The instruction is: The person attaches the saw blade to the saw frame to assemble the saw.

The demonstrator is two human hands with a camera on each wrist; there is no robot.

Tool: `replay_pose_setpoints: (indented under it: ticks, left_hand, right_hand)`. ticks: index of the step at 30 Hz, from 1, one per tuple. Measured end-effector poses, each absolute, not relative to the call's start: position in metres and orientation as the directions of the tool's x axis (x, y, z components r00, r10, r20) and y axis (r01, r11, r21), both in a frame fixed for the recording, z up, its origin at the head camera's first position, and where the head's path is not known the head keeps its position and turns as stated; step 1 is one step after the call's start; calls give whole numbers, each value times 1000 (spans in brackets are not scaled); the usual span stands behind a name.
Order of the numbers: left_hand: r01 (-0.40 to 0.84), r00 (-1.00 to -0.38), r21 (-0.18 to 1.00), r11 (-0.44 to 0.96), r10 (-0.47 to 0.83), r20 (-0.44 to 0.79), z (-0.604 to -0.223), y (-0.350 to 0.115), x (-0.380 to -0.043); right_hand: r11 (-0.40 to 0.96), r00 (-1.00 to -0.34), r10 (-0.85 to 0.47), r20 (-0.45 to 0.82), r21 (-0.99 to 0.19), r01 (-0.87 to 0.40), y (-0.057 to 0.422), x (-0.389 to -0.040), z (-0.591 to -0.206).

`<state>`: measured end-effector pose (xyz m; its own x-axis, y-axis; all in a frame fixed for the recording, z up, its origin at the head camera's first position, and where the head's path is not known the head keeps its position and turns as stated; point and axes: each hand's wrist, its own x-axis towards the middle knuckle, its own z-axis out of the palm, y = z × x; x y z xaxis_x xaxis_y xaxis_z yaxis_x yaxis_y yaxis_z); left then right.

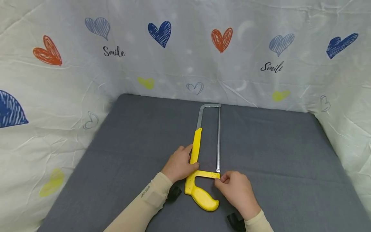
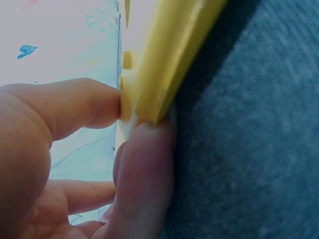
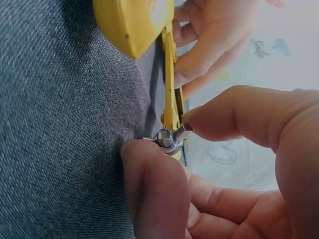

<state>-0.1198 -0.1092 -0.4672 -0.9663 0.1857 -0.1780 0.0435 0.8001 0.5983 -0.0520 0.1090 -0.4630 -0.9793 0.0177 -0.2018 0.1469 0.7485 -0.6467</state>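
Observation:
A yellow-handled hacksaw [image 1: 196, 146] lies flat on the grey cloth, its silver bow end pointing away and its handle [image 1: 205, 199] toward me. My left hand [image 1: 178, 164] holds the yellow frame from the left; the left wrist view shows thumb and finger pinching the yellow part [image 2: 164, 59]. At the near end of the blade side [image 1: 218, 138], my right hand [image 1: 236, 190] is at the frame's corner. Close up in the right wrist view, its thumb and forefinger pinch a metal wing nut [image 3: 168, 139], one finger on each wing.
Grey cloth [image 1: 130, 129] covers the work surface. A pale sheet [image 1: 185, 58] printed with hearts and "Smile" hangs behind and at both sides. Black wrist pieces [image 1: 174, 193] show under both wrists.

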Motion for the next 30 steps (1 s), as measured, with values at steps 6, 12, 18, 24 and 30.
replay_pose_setpoints:
  ticks: [6,12,18,24,30]
  left_hand:
    - [40,-966,601,798,184,-180,-468,-111,-119]
    - [50,-966,604,795,192,-173,-469,-111,-120]
    - [51,-966,608,793,194,-172,-468,-111,-120]
    - [46,-966,612,790,191,-174,-469,-111,-121]
    - [41,-965,618,785,191,-178,-469,-112,-121]
  right_hand:
    - [734,-971,6,-237,-659,166,110,-53,-464]
    - [726,-968,-8,-252,-667,168,113,-55,-463]
    - [733,-968,-22,-251,-663,155,116,-56,-466]
    - [714,-962,-44,-268,-682,158,121,-56,-467]
    - [693,-959,-62,-277,-703,159,122,-56,-467]
